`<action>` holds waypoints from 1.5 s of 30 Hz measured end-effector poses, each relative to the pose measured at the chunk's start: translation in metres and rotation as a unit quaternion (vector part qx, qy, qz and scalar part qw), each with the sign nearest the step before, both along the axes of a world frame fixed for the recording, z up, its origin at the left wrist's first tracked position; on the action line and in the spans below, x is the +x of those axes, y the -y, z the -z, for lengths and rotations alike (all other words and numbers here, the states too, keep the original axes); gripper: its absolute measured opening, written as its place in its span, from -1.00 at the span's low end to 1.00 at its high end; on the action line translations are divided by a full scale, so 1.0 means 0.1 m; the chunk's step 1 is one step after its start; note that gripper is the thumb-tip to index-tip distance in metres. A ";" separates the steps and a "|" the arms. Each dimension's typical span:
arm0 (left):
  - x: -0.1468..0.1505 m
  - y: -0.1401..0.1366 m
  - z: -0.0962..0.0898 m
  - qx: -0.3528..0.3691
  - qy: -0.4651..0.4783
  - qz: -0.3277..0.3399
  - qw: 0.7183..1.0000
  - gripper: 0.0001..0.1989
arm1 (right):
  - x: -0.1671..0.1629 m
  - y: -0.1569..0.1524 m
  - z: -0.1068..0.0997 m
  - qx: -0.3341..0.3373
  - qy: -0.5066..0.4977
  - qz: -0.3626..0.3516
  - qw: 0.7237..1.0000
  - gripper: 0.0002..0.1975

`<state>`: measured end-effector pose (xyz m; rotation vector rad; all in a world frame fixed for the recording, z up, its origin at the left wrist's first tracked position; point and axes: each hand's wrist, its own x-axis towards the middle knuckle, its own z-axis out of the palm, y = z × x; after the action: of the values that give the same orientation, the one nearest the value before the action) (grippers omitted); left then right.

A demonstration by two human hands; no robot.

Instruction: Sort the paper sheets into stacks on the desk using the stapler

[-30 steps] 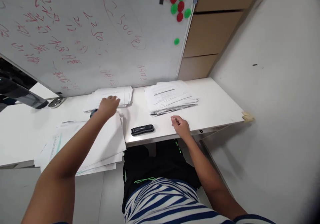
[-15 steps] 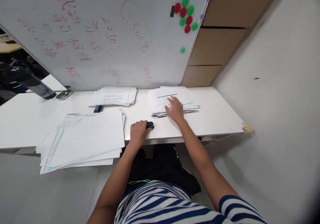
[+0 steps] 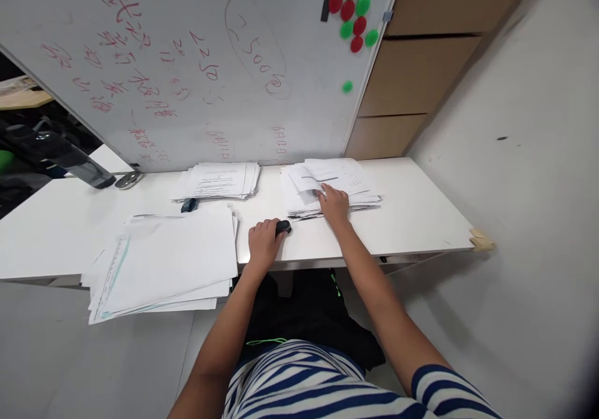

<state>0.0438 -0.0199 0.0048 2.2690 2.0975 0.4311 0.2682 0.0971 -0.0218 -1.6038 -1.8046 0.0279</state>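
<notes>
My left hand (image 3: 264,243) is wrapped round a small black stapler (image 3: 283,226) near the desk's front edge; most of it is hidden under the fingers. At the front of the right-hand paper stack (image 3: 358,175), my right hand (image 3: 334,205) pinches the edge of the top sheet (image 3: 304,183). That sheet's left part is lifted and curls over, with more printed pages beneath it. A second, neater paper stack (image 3: 219,180) lies farther back to the left. Between that stack and the large sheets sits a small dark blue object (image 3: 189,205).
Large loose sheets (image 3: 173,253) overhang the desk's front edge on the left. A whiteboard (image 3: 299,119) with red writing and round magnets stands behind the desk (image 3: 412,213). At the back left are a dark bottle (image 3: 88,168) and a flat oval item (image 3: 128,180). A wall rises on the right.
My right hand has closed from spread fingers into a pinch, and the top sheet now curls up. My left hand keeps its hold on the stapler. The view has shifted slightly.
</notes>
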 end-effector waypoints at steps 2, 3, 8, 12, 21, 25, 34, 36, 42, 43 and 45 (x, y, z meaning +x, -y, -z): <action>0.00 0.00 -0.01 -0.002 -0.001 0.000 1.000 -0.66 | 0.01 0.01 0.00 0.009 -0.012 0.003 1.000 -0.61; 0.01 0.00 -0.01 -0.002 0.000 0.000 1.000 -0.65 | 0.01 0.02 0.00 0.015 -0.019 0.002 1.000 -0.61; 0.01 -0.01 -0.01 -0.004 -0.001 -0.001 1.000 -0.65 | 0.00 0.05 -0.02 0.027 -0.059 0.001 0.998 -0.60; 0.01 -0.01 -0.01 -0.002 -0.005 0.001 1.000 -0.65 | 0.01 0.03 -0.05 0.019 -0.099 0.020 0.995 -0.57; 0.00 0.01 0.01 0.005 0.019 0.008 1.000 -0.63 | 0.01 0.13 -0.17 0.002 -0.203 0.017 0.979 -0.54; -0.03 -0.03 0.03 0.029 0.029 -0.003 0.999 -0.66 | -0.05 0.37 -0.42 -0.001 -0.297 0.014 0.955 -0.52; 0.03 0.16 -0.49 0.163 0.303 0.032 0.938 -0.55 | 0.12 1.19 -0.78 -0.032 -0.388 -0.067 0.919 -0.56; 0.10 0.25 -0.68 0.182 0.360 0.078 0.912 -0.54 | 0.16 1.28 -0.77 -0.044 -0.389 -0.072 0.917 -0.56; 0.27 0.28 -0.89 0.112 0.475 0.100 0.867 -0.62 | 0.15 1.43 -0.75 -0.064 -0.413 -0.096 0.903 -0.56; 0.29 0.27 -0.88 0.098 0.499 0.089 0.857 -0.62 | 0.15 1.44 -0.76 -0.070 -0.429 -0.098 0.895 -0.57; 0.30 0.25 -0.86 0.066 0.548 0.081 0.830 -0.65 | 0.15 1.47 -0.77 -0.086 -0.467 -0.099 0.874 -0.60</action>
<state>0.0737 -0.0453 0.0904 1.5179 1.2599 1.4483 0.2827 -0.0504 0.0553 -1.1658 -1.1784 0.9207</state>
